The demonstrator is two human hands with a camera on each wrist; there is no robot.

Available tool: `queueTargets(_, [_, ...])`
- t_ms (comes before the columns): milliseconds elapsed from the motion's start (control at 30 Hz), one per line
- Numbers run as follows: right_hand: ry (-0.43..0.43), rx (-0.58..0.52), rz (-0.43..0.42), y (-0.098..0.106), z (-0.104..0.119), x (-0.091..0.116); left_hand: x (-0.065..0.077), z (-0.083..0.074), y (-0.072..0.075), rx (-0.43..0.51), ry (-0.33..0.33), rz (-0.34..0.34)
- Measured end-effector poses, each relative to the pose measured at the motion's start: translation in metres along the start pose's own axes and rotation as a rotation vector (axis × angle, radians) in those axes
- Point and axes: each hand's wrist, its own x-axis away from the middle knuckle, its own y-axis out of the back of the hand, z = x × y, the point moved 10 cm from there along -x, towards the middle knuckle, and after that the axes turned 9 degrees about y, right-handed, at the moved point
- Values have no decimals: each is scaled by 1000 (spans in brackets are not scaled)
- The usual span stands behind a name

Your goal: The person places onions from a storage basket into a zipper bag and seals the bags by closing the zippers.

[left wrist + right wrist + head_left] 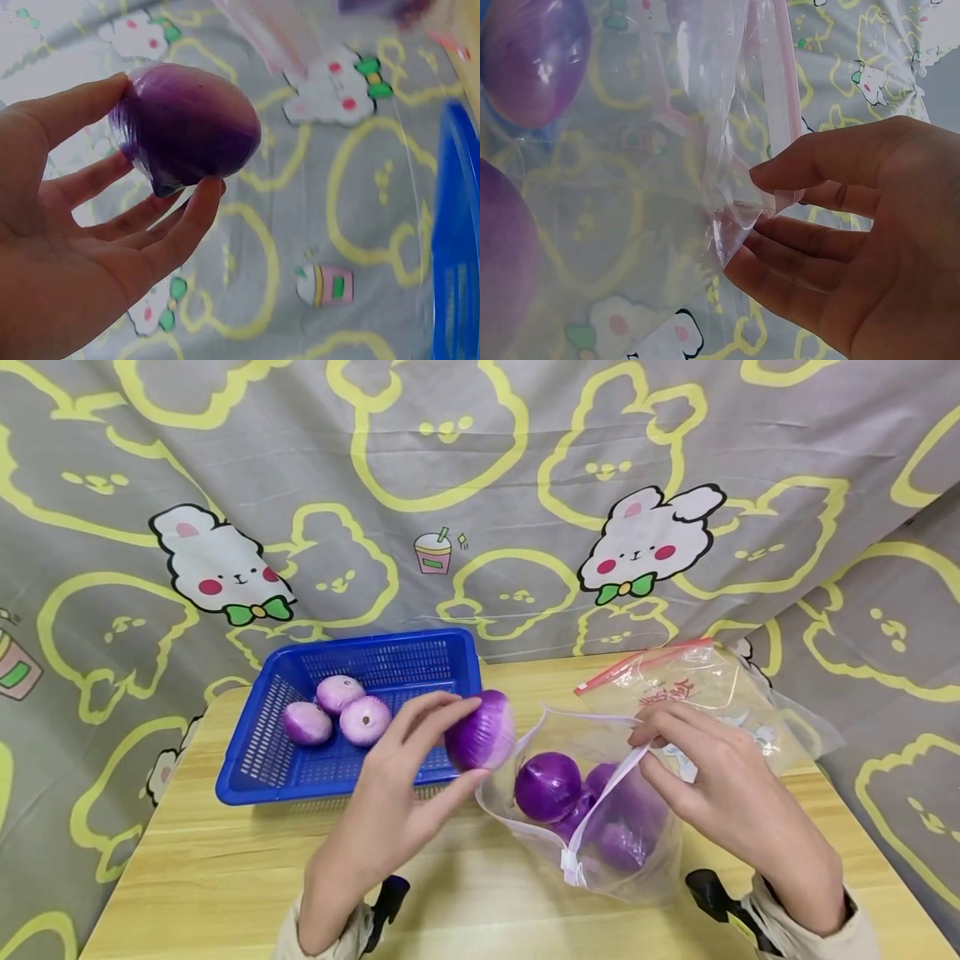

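Between thumb and fingers my left hand (401, 785) holds a purple onion (483, 732), just left of the mouth of a clear zip bag (630, 881). The left wrist view shows this onion (191, 124) gripped at its sides. My right hand (708, 768) pinches the bag's rim at its right corner, and the mouth stands open. Inside the bag lie several purple onions, one onion (548, 787) near the opening. In the right wrist view thumb and fingers grip the bag's pinkish zip edge (784, 105). White-purple onions (365, 721) sit in a blue basket (300, 791) on the left.
Behind the right hand lies another clear bag with a red zip (637, 667), flat on the wooden table (187, 877). A grey patterned curtain (510, 460) hangs along the table's back edge. Black wrist straps (386, 906) show at both cuffs.
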Motion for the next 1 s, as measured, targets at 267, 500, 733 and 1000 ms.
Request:
queueTargets(267, [35,3,7,1,8,-2,12,-34,-29,27,-91,132])
queueTargets(500, [79,-60,33,-6,19,-1,19,-47,-53,-41,-176,172])
queueTargets(733, [71,-71,28,-7,22,0,22,-39,-73,-23,-92,273])
queueTargets(1000, [70,-78,16,-6,25,-1,25,-39,-86,-77,-84,347])
